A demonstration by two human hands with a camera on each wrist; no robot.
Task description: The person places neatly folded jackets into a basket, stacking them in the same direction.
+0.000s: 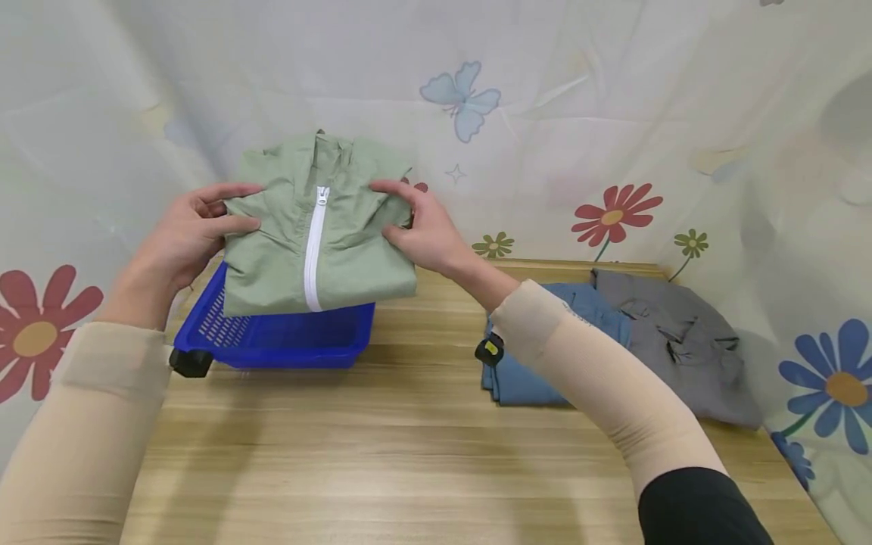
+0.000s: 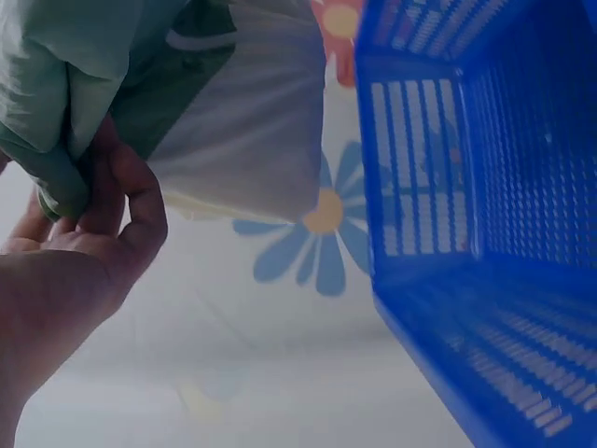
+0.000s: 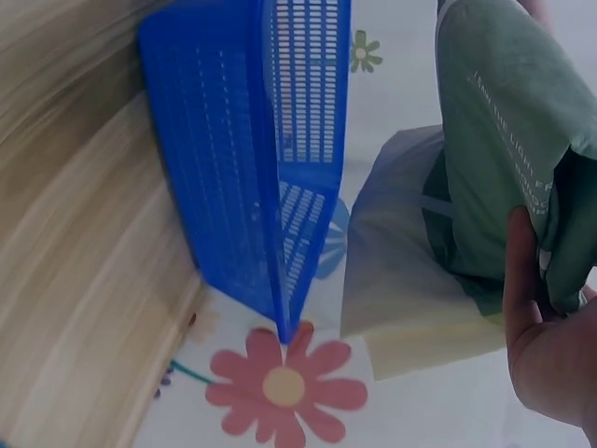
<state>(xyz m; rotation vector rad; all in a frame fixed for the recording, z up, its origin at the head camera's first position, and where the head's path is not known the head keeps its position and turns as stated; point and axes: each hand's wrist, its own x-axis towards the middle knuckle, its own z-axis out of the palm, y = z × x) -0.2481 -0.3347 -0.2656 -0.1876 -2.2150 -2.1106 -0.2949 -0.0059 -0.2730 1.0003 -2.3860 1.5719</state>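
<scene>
A folded light-green jacket [image 1: 368, 257] with a white zipper hangs in the air over the blue basket [image 1: 293, 356]. My left hand [image 1: 187, 231] grips its left side, thumb in front and fingers toward the back. At the opposite side, my right hand [image 1: 425, 227] pinches the cloth between thumb and fingers. The left wrist view has the left hand [image 2: 103, 215] curled round bunched green fabric beside the basket. From the right wrist, a pale cloth panel [image 3: 401, 261] shows next to the green fabric, and the basket's inside is partly visible.
On the right of the wooden table [image 1: 381, 469] lie folded blue clothing [image 1: 524, 378] and a grey garment [image 1: 695, 363], side by side. My right forearm passes over the blue one. A flower-printed curtain [image 1: 545, 98] stands close behind the table and along its sides.
</scene>
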